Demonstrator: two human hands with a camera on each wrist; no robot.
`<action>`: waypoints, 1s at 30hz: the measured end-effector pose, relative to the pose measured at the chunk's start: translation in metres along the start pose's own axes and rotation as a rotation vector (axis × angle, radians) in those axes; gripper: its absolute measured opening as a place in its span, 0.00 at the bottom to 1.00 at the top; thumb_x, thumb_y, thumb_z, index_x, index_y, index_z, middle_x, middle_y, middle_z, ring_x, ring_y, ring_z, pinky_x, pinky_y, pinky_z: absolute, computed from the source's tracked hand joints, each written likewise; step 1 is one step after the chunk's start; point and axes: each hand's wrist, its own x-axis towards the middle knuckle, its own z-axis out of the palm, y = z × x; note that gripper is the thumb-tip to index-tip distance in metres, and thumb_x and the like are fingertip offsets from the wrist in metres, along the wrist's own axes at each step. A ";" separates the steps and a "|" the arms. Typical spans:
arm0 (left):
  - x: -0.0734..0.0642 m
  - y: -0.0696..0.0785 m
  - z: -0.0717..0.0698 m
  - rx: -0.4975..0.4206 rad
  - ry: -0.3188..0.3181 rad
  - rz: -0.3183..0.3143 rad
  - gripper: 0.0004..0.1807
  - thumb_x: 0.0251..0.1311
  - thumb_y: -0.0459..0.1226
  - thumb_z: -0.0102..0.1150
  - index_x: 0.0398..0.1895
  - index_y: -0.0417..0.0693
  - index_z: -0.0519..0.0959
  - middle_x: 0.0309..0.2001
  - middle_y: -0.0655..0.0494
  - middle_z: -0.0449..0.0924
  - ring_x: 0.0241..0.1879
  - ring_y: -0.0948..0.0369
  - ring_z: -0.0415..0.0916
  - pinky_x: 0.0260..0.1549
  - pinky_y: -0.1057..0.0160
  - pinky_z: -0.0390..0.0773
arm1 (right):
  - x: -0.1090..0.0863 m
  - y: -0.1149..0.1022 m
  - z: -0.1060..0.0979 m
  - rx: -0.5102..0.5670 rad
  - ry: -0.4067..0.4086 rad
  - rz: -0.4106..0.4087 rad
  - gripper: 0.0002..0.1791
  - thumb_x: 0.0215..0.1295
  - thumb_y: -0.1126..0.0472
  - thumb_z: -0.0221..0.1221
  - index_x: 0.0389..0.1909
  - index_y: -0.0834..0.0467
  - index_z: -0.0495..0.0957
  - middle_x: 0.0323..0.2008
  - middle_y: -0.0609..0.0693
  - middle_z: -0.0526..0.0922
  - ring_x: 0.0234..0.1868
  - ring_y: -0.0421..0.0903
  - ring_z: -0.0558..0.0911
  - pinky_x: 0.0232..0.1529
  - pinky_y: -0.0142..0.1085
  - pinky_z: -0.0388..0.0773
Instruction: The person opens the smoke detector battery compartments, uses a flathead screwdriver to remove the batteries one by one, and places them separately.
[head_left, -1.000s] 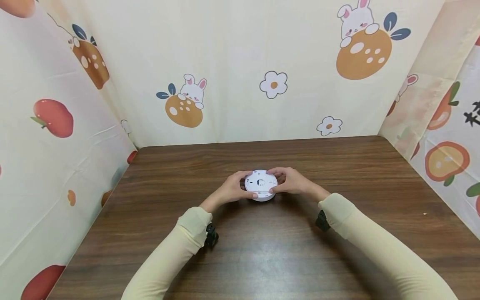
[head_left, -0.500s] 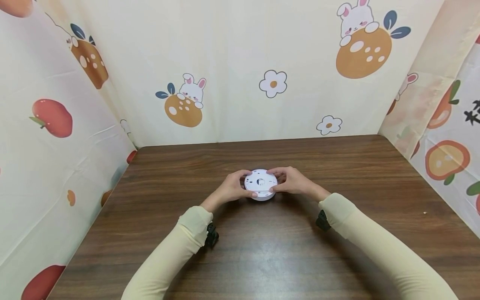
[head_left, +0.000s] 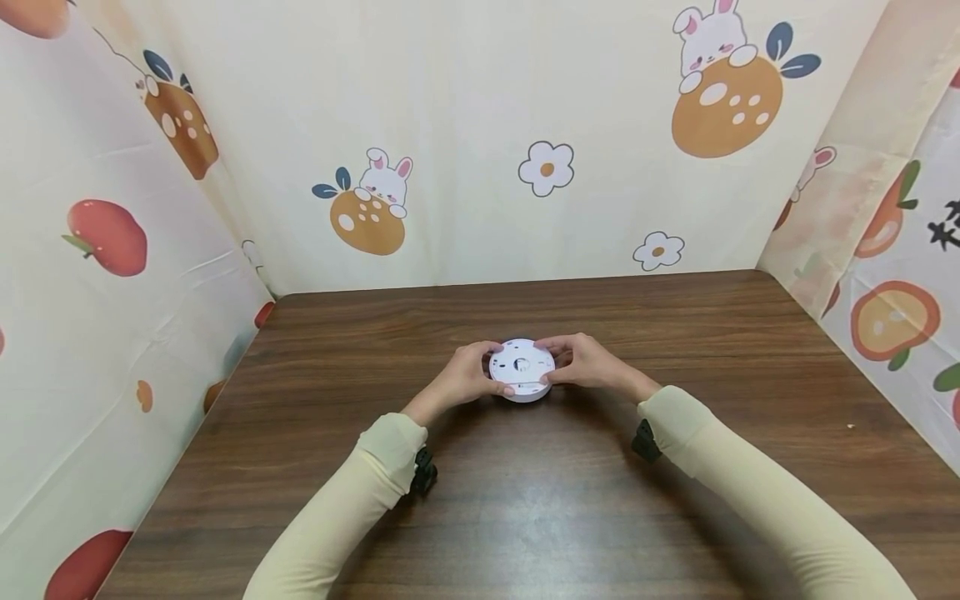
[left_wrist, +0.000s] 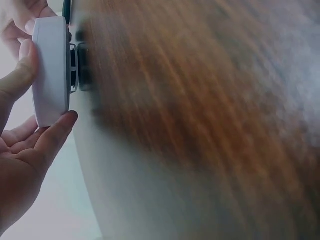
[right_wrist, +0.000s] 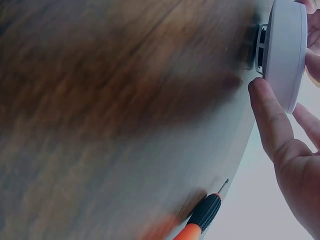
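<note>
Fruit-print cloth (head_left: 465, 83) hangs behind the brown table (head_left: 525, 492). Mid-table, I see the left hand (head_left: 467, 375) pinching a round white device (head_left: 528, 375), marked face up, broad span roughly level; the right hand (head_left: 591, 363) pinches its opposite side.

The left arm, in a pale yellow cloth sleeve (head_left: 337, 508), and the right arm, sleeved in the same pale yellow cloth (head_left: 780, 492), reach forward and slant inward, the cuffs ending short of the bare wrists. The bare left grip (head_left: 463, 375) and bare right grip (head_left: 590, 362) face each other, thumbs nearer the body, fingers (head_left: 487, 346) on the far side, all curved in a hold.
</note>
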 end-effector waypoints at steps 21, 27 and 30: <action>-0.004 -0.002 -0.002 -0.065 -0.001 -0.025 0.38 0.42 0.39 0.77 0.57 0.34 0.71 0.53 0.43 0.76 0.50 0.54 0.74 0.50 0.58 0.76 | 0.014 -0.010 -0.014 -0.048 -0.177 0.059 0.30 0.56 0.66 0.67 0.60 0.63 0.70 0.52 0.60 0.76 0.47 0.53 0.76 0.52 0.46 0.75; -0.004 -0.002 -0.001 -0.086 0.002 -0.010 0.39 0.42 0.39 0.77 0.58 0.33 0.71 0.53 0.42 0.76 0.50 0.53 0.75 0.48 0.59 0.77 | 0.022 -0.014 -0.017 -0.110 -0.178 0.045 0.29 0.51 0.67 0.70 0.53 0.67 0.71 0.50 0.59 0.73 0.51 0.55 0.71 0.56 0.49 0.69; -0.004 -0.002 0.000 -0.084 0.005 -0.013 0.39 0.42 0.39 0.78 0.58 0.33 0.71 0.52 0.43 0.77 0.50 0.54 0.75 0.49 0.59 0.77 | 0.024 -0.014 -0.017 -0.116 -0.166 0.038 0.29 0.48 0.68 0.72 0.51 0.67 0.72 0.47 0.59 0.73 0.49 0.54 0.70 0.55 0.49 0.69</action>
